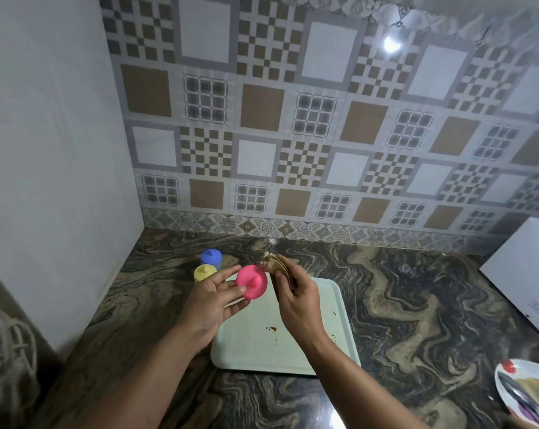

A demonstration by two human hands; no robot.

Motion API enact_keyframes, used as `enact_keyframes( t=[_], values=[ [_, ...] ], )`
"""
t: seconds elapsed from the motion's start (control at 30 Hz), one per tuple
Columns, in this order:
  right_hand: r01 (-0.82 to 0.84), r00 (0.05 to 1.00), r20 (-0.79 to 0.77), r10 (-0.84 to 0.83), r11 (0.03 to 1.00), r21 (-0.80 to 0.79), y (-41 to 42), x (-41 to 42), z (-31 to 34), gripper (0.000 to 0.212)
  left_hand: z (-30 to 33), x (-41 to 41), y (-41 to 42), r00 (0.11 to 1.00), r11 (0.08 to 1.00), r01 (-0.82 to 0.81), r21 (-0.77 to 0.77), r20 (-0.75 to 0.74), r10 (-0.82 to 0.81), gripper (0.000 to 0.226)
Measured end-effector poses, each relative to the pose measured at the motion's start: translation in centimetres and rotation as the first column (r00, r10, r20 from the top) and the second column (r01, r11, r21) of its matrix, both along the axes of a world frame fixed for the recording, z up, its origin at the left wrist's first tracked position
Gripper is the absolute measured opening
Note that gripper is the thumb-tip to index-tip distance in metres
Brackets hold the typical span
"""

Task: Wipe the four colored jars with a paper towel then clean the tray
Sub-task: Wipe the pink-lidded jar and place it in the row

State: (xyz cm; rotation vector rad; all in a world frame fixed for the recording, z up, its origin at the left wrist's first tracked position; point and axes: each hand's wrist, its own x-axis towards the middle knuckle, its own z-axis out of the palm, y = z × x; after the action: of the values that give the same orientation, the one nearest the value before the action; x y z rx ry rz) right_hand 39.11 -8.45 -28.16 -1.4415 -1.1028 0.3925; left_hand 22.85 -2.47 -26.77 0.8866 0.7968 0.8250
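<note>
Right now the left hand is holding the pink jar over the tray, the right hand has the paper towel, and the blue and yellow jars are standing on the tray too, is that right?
Not quite. In the head view the blue jar and yellow jar stand on the countertop, off the tray. The left hand does hold the pink jar, and the right hand the paper towel.

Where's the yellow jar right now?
The yellow jar stands on the counter, left of the tray, just in front of the blue jar.

We see a glossy marbled stone counter (401, 305), shiny patterned wall tiles (293, 119), a smooth matt tray (293, 351), and crumpled brown paper (277, 264).
</note>
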Motion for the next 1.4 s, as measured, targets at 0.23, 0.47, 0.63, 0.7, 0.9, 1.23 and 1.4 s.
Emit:
enact_keyframes(
  t=[0.23, 0.47, 0.63, 0.7, 0.9, 1.23, 1.4],
  values=[
    [-0.07, 0.76, 0.65, 0.003, 0.995, 0.078, 0.6, 0.4, -0.6, 0.032, -0.6, 1.9, -0.1, 0.986, 0.967, -0.125, 0.222, -0.083, 0.146, 0.026],
    [0.048, 0.927, 0.375, 0.004, 0.99, -0.129, 2.8, 1.9, 1.0, 0.019, -2.5, 1.9, 0.8, 0.976, 0.963, -0.198, 0.18, -0.057, 0.211, 0.024],
    [-0.025, 0.86, 0.51, 0.004, 0.999, 0.033, 2.4, 1.0, -0.2, 0.021, -2.1, 2.5, 1.1, 0.982, 0.956, -0.187, 0.228, 0.041, 0.182, 0.031],
    [0.022, 0.881, 0.467, 0.076, 0.979, -0.201, 3.2, 2.3, -0.9, 0.02, -2.6, 2.4, 1.1, 0.975, 0.964, -0.208, 0.162, 0.109, 0.192, 0.028],
    [0.057, 0.91, 0.413, -0.032, 0.997, -0.047, 2.3, 1.5, 0.4, 0.019, -2.8, 2.2, 1.9, 0.957, 0.9, -0.198, 0.389, -0.123, 0.263, 0.031],
    [0.128, 0.915, 0.4, -0.057, 0.98, -0.152, 4.1, 2.8, -0.4, 0.022, -1.1, 2.3, 1.4, 0.867, 0.743, -0.172, 0.647, -0.258, 0.426, 0.026],
    [-0.09, 0.73, 0.683, 0.001, 0.991, 0.096, 2.0, 0.7, 1.2, 0.027, -0.9, 1.8, 1.6, 0.822, 0.673, -0.15, 0.725, -0.286, 0.492, 0.03]
  ],
)
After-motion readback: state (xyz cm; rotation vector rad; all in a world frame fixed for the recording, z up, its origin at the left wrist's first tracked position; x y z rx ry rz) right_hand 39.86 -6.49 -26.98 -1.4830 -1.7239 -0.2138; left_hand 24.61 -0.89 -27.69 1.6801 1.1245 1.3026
